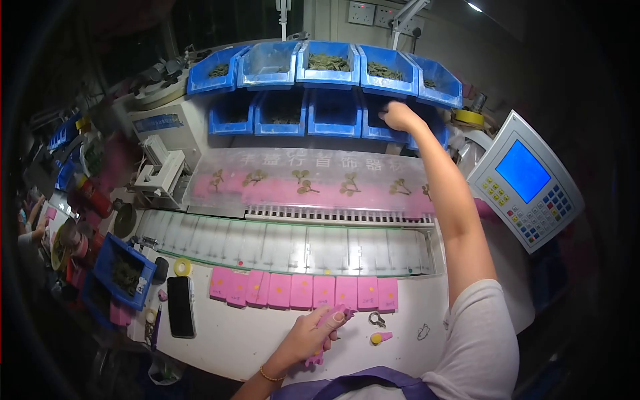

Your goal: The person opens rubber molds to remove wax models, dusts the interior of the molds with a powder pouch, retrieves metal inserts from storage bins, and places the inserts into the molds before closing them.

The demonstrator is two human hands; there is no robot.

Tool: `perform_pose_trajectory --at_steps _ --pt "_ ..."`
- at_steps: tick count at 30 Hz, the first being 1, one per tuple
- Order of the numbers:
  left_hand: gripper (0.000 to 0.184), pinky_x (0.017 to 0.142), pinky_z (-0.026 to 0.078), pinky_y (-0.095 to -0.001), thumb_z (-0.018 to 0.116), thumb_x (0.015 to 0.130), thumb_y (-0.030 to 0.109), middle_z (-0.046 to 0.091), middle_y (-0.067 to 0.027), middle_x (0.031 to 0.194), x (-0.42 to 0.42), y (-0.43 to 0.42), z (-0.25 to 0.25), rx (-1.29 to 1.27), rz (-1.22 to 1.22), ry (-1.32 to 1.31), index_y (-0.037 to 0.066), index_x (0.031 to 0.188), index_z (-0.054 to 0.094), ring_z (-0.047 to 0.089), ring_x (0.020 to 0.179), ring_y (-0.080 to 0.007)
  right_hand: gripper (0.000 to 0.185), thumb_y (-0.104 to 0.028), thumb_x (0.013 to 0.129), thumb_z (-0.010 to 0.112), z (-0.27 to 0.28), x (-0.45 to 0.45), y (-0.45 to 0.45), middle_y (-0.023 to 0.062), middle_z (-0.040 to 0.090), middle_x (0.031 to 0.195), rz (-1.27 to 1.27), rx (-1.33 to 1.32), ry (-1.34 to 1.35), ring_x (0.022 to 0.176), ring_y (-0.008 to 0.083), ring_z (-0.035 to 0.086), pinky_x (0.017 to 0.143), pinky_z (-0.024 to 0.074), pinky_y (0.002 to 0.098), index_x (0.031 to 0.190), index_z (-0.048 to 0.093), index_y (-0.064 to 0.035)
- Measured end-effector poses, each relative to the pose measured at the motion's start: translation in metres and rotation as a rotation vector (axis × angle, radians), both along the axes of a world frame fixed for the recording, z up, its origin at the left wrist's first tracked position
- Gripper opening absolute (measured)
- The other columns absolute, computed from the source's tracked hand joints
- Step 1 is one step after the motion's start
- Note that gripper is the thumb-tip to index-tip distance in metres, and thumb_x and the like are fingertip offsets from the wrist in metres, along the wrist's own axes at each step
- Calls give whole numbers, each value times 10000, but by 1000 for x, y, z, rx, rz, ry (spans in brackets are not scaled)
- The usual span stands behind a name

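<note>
My left hand (311, 339) is closed around a pink rubber mold (319, 357) with jagged edges, low over the white worktop. Just beyond it lies a row of pink rubber molds (303, 291) with yellow dots and handwritten marks. My right hand (403, 117) reaches far forward to a blue bin (380, 131) in the lower row. Its fingers look curled together at the bin's dark opening, and whatever they hold is hidden. Near my left hand are a small metal ring-like part (377, 320) and a pink tab with a yellow disc (381, 338).
Upper blue bins (328, 75) hold small greenish pieces. A clear-covered machine (307, 180) with a segmented tray (293, 243) spans the middle. The keypad display (527, 175) stands at right. At left are a phone (181, 307), a tape roll (182, 267) and another blue bin (124, 270).
</note>
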State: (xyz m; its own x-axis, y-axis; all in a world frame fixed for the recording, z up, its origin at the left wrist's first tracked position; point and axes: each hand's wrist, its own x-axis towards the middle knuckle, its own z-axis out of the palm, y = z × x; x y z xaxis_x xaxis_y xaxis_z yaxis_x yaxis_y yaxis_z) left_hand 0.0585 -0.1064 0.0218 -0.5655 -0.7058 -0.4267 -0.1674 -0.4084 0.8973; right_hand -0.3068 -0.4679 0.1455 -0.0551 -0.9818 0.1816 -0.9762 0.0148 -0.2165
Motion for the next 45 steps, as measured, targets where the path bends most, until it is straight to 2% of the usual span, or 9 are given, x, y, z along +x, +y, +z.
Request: perform_pose_trajectory --at_steps 5,8,11,15,18,29,36,41,45 --pt "515 503 464 -254 558 969 520 611 -57 733 -2 0 4 13 -85 -99 29 1116 609 581 567 -99 383 -305 911 631 2 5 25 264 655 1165 68 54 -12 1097 416 628 962 491 446 1148 696 -11" --pt "488 498 469 -275 576 960 509 613 -57 700 -2 0 18 7 -183 -112 48 1111 622 583 548 -114 375 -285 898 649 16 27 29 246 657 1184 -64 128 -10 1101 396 636 970 495 431 1171 696 -32" --pt "427 433 443 -263 624 946 453 629 -49 680 -1 -3 24 -44 -236 -213 65 1122 643 565 479 -106 436 -255 834 716 28 41 46 227 653 1213 39 258 -97 1104 379 640 964 506 415 1221 676 -58" --pt "398 451 465 -281 636 935 436 666 -60 700 -3 -1 28 -106 -234 -261 73 1095 660 584 470 -127 595 -200 705 784 -4 31 55 203 674 1165 178 84 255 1074 355 655 916 535 435 1268 630 -86" --pt "398 448 473 -285 634 936 430 684 -58 721 -3 -2 29 -103 -253 -279 64 1090 660 591 463 -132 349 -155 712 780 -34 32 57 127 707 884 198 -286 501 882 323 699 722 559 449 1011 630 -57" --pt "358 422 474 -283 636 935 369 722 -67 773 -1 0 18 -189 -246 -233 53 1103 645 594 447 -132 279 -132 737 759 -19 33 68 117 672 803 213 -460 515 795 307 677 636 527 434 945 590 -58" --pt "423 504 491 -285 667 903 444 728 -75 774 0 2 31 -239 -175 -278 38 1020 640 610 484 -141 258 -139 738 757 -17 46 118 99 682 835 197 -515 506 792 286 683 625 530 415 913 580 -73" --pt "448 657 546 -303 697 876 437 736 -119 809 2 5 32 -356 -133 -280 14 1011 633 732 748 -195 261 -151 781 722 -13 53 164 105 672 865 201 -472 489 835 297 667 678 525 425 970 574 -50" --pt "507 728 548 -365 743 835 418 696 -212 971 10 10 5 -698 -37 -402 -12 1078 629 711 784 -289 247 -133 788 707 -2 68 220 101 668 867 219 -476 477 831 294 656 690 521 421 985 579 -55"
